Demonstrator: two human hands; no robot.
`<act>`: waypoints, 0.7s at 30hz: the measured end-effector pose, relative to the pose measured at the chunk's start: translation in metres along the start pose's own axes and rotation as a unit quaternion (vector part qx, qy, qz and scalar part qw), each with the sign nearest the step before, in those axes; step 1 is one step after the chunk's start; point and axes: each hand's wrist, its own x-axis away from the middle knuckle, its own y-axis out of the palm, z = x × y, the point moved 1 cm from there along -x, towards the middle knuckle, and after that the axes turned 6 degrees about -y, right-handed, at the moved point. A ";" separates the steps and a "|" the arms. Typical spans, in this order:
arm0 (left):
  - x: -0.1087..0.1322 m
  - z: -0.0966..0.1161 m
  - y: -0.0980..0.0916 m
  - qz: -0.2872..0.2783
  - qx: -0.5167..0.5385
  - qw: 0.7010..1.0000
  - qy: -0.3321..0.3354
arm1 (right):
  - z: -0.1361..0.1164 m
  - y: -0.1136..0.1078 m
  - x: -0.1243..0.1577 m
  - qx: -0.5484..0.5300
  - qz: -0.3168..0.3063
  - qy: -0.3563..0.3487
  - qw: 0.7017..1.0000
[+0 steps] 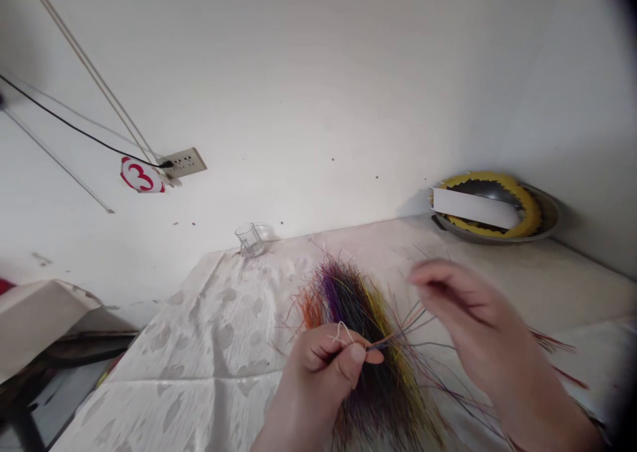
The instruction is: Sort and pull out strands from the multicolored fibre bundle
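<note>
- My left hand (pixel 323 362) sits low in the middle, knuckles up and wrist bent inward. It is closed, with the thumb pressed against the forefinger.
- That pinch holds a small bunch of strands (pixel 398 336), which fan out to the right from my thumb tip.
- A white thread (pixel 341 332) loops over my left forefinger, just above the pinch.
- My right hand (pixel 468 322) is raised to the right, back of the hand towards me, fingers curled and drawn together at the tips. It is blurred, so I cannot tell whether it grips any strand.
- The strands' loose ends reach just under my right fingers.
- The pile of dyed fibres (pixel 348 293) (purple, orange, yellow and black) lies on the white patterned cloth (pixel 199 346), under and between my hands.
- A small clear glass cup (pixel 250 239) stands at the cloth's far edge, by the wall.
- At far right a metal dish (pixel 550 216) holds a jagged yellow ring (pixel 530 206) and a white paper strip (pixel 472 208).
- On the wall, a socket (pixel 185 162) sits beside a red "3" tag (pixel 141 175).
</note>
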 end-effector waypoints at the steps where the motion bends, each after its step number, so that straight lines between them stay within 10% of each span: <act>1: 0.000 -0.002 0.001 -0.018 0.036 0.999 -0.015 | -0.001 0.003 -0.004 -0.044 -0.045 -0.008 0.998; 7: 0.000 -0.011 0.003 -0.081 0.136 0.987 -0.036 | -0.012 0.024 -0.006 -0.183 -0.258 0.003 0.948; 21: -0.005 0.003 0.006 0.070 -0.062 0.993 0.072 | -0.013 0.028 -0.004 0.065 -0.203 -0.115 0.970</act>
